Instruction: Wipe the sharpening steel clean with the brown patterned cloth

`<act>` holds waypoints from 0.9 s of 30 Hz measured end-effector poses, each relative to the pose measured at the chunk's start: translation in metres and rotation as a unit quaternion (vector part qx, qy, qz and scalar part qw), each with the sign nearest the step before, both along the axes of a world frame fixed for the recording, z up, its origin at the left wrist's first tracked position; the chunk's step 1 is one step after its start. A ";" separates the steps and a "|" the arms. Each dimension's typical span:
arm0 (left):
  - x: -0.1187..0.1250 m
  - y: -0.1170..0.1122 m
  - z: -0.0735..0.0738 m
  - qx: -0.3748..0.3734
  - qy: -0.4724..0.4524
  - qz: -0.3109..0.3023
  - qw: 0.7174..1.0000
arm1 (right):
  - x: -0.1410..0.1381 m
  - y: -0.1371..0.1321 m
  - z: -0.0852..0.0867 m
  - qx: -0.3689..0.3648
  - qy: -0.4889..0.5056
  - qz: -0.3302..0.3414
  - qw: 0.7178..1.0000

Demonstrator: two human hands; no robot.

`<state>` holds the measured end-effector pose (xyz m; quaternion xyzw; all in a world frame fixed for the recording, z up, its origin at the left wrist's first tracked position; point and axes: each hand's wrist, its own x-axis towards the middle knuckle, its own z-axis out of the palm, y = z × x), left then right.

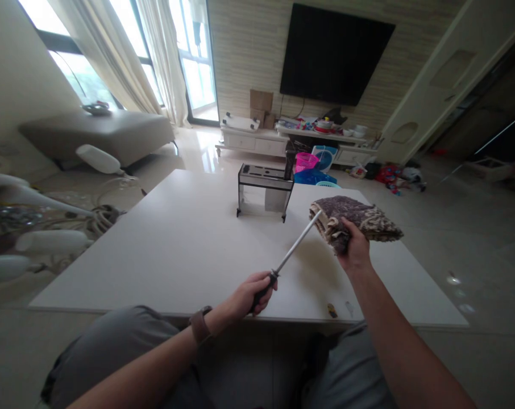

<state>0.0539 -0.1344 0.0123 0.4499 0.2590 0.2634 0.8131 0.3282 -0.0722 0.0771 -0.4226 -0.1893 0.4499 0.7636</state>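
My left hand (253,293) is closed around the black handle of a honing steel (298,243). The rod slants up and to the right over the white table, and its tip meets the near-left edge of a folded cloth (351,213). That cloth is grey-brown with cream parts, and my right hand (355,247) grips its near side, holding it above the table. Farther back stands a knife block (264,190) with see-through sides, a slotted dark top and small feet. A black handle (290,162) sticks up at its right end.
The white table (189,238) spans the space before my knees. Near its front edge lie a small yellow-and-black object (332,311) and a small pale piece (349,308). White lamp-like parts with cables (53,241) crowd the left. A low cabinet (255,142) stands behind.
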 end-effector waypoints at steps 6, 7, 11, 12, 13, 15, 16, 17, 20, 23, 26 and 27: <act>0.004 0.005 0.005 0.084 0.009 0.112 0.990 | -0.047 -0.019 -0.007 -0.059 0.008 0.076 0.995; 0.005 0.005 0.005 0.092 0.014 0.119 0.989 | -0.059 -0.025 -0.010 -0.072 0.001 0.102 0.992; 0.007 0.005 -0.005 0.118 0.030 0.114 0.986 | -0.097 -0.048 -0.029 -0.082 -0.053 0.194 0.976; 0.007 0.004 -0.009 0.124 0.033 0.116 0.985 | -0.104 -0.052 -0.035 -0.085 -0.071 0.213 0.971; 0.008 0.003 -0.012 0.127 0.035 0.118 0.984 | -0.109 -0.055 -0.040 -0.091 -0.090 0.224 0.966; 0.009 0.000 -0.017 0.126 0.042 0.118 0.984 | -0.115 -0.060 -0.048 -0.102 -0.121 0.222 0.962; 0.010 -0.002 -0.019 0.121 0.046 0.112 0.985 | -0.116 -0.060 -0.050 -0.107 -0.132 0.213 0.962; 0.010 -0.003 -0.019 0.113 0.051 0.104 0.987 | -0.117 -0.061 -0.051 -0.110 -0.140 0.202 0.963; 0.011 -0.007 -0.016 0.092 0.064 0.093 0.989 | -0.116 -0.060 -0.049 -0.114 -0.160 0.179 0.964; 0.009 -0.007 -0.008 0.078 0.078 0.092 0.990 | -0.115 -0.057 -0.047 -0.118 -0.177 0.170 0.962; 0.008 -0.006 0.000 0.070 0.078 0.087 0.991 | -0.111 -0.053 -0.046 -0.112 -0.162 0.162 0.967; 0.007 -0.006 0.002 0.071 0.077 0.086 0.991 | -0.110 -0.051 -0.045 -0.108 -0.152 0.158 0.970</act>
